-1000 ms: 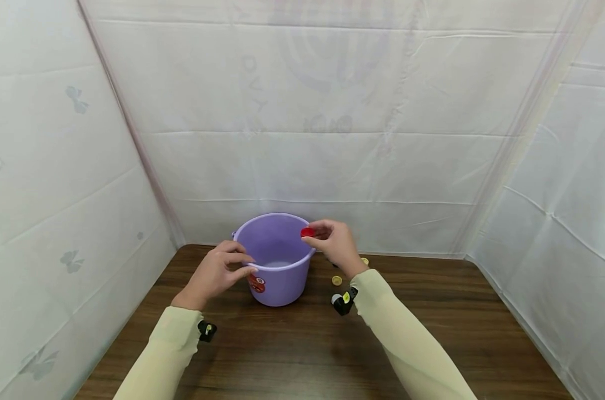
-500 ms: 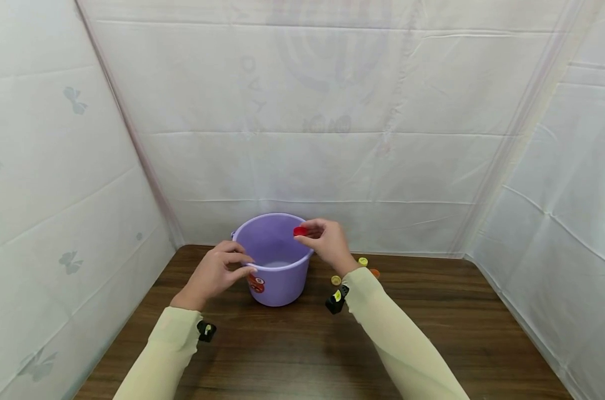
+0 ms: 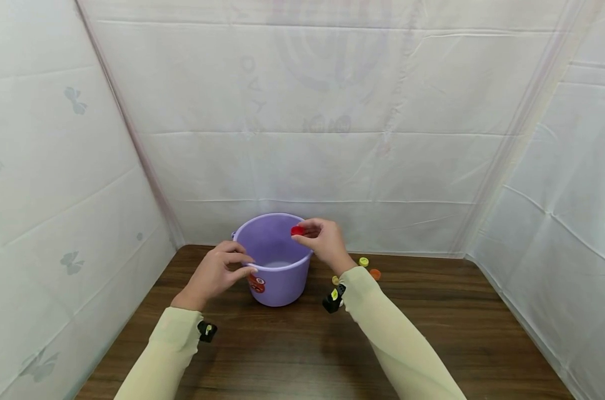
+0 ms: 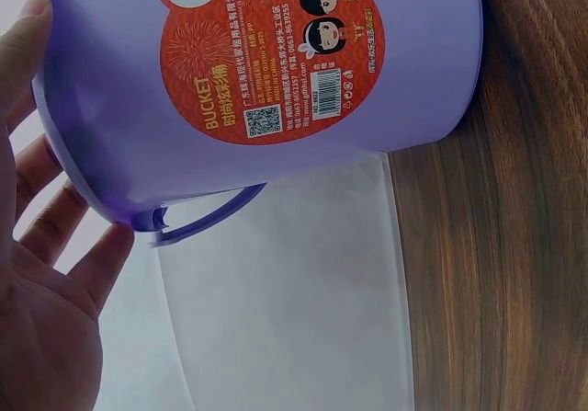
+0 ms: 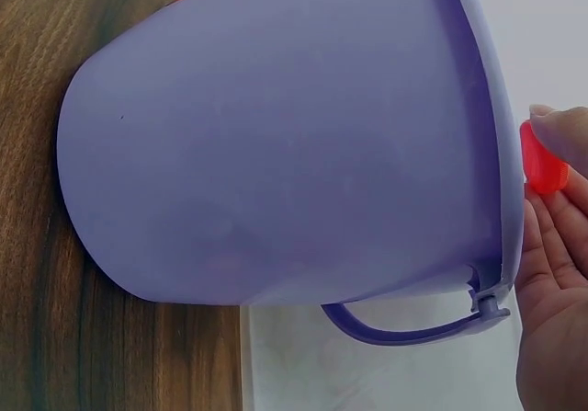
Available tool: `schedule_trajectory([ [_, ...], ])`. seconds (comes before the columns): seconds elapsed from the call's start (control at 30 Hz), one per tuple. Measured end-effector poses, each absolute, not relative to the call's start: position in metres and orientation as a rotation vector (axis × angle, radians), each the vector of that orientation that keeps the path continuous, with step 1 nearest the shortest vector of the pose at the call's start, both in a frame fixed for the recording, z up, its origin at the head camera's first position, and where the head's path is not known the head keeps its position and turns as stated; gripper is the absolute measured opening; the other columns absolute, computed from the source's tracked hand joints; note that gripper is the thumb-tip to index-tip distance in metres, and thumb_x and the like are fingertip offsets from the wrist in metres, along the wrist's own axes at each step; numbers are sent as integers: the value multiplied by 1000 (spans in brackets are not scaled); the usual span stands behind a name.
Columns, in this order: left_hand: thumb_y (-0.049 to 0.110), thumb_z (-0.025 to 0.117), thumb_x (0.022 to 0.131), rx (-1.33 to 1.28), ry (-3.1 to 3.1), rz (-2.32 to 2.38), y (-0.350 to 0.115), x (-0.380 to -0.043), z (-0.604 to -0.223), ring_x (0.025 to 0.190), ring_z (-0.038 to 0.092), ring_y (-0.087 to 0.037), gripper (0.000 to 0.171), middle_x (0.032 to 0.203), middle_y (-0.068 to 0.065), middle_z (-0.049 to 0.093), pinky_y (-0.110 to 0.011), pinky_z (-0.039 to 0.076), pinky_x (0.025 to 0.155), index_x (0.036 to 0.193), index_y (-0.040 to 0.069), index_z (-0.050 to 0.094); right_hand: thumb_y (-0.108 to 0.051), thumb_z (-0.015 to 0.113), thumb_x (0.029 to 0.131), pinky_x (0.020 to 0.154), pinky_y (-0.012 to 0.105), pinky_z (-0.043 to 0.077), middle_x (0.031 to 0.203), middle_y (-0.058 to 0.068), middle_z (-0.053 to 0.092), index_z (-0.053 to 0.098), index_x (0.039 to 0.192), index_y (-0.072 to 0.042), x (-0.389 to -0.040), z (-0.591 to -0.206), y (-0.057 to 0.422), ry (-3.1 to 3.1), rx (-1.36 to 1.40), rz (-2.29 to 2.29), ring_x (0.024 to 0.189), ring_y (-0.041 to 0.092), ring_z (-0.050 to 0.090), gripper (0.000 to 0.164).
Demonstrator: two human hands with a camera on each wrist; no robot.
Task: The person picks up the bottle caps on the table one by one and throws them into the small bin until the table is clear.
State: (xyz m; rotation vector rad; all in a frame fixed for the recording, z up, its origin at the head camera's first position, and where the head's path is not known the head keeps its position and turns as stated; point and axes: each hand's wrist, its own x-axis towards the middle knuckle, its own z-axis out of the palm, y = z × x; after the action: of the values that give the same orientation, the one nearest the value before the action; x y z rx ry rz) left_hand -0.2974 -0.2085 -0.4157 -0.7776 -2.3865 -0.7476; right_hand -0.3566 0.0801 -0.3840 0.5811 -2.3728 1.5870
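Observation:
A purple bucket [image 3: 282, 289] stands upright on the wooden table, a red label [image 4: 266, 57] on its side. At its near-left rim, my left hand [image 3: 216, 273] holds on, thumb outside and fingertips over the edge. Above the right part of the bucket's mouth, my right hand [image 3: 326, 241] pinches a small red bottle cap [image 3: 297, 230] between thumb and fingers. From the right wrist, the cap [image 5: 544, 160] shows just beyond the rim. The curved bucket handle [image 5: 404, 335] hangs down along the outside.
To the right of the bucket lie a yellow cap [image 3: 364, 261], an orange cap [image 3: 375, 274] and another yellow cap [image 3: 335, 280] partly behind the right wrist. White cloth [image 3: 302, 166] encloses the wooden table [image 3: 282, 355] at the back and sides.
My right hand has moved a little left with the red bottle cap, from the bucket's right rim to over its mouth. The left hand has stayed at the rim.

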Motion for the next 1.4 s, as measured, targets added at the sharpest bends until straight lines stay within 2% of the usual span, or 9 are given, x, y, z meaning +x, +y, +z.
schedule_trajectory([
  [1.0,27,89,80,-790,-2395,-747,-209,-297,-413,100,60,-14,13,98,7,67,-39,54,85,90,22,82,-18,89,81,81,32,62,103,8,78,78,109,-9,-358,-386,77,-2378,571,1618,90,20,76,32],
  [1.1,27,90,79,-793,-2384,-744,-209,-297,-414,100,60,-14,14,98,7,68,-39,54,84,90,22,82,-22,90,80,88,38,62,110,11,77,77,113,-7,-358,-387,77,-2375,569,1605,99,26,75,38],
  [1.2,26,90,79,-794,-2384,-743,-209,-297,-414,100,60,-15,14,98,7,68,-39,53,84,90,23,82,-31,91,79,101,46,56,125,12,73,73,124,-7,-359,-388,77,-2378,563,1570,119,33,68,54],
  [1.3,27,89,80,-792,-2394,-741,-210,-297,-414,100,60,-15,14,99,7,67,-39,53,84,91,23,82,-39,92,76,111,49,48,136,7,68,68,133,-7,-359,-389,77,-2386,551,1543,134,33,59,70],
  [1.4,28,89,80,-789,-2400,-739,-210,-297,-414,100,59,-14,13,99,7,67,-39,54,84,91,23,82,-43,92,75,113,47,46,138,1,67,66,135,-7,-359,-389,77,-2388,539,1546,138,28,56,75],
])
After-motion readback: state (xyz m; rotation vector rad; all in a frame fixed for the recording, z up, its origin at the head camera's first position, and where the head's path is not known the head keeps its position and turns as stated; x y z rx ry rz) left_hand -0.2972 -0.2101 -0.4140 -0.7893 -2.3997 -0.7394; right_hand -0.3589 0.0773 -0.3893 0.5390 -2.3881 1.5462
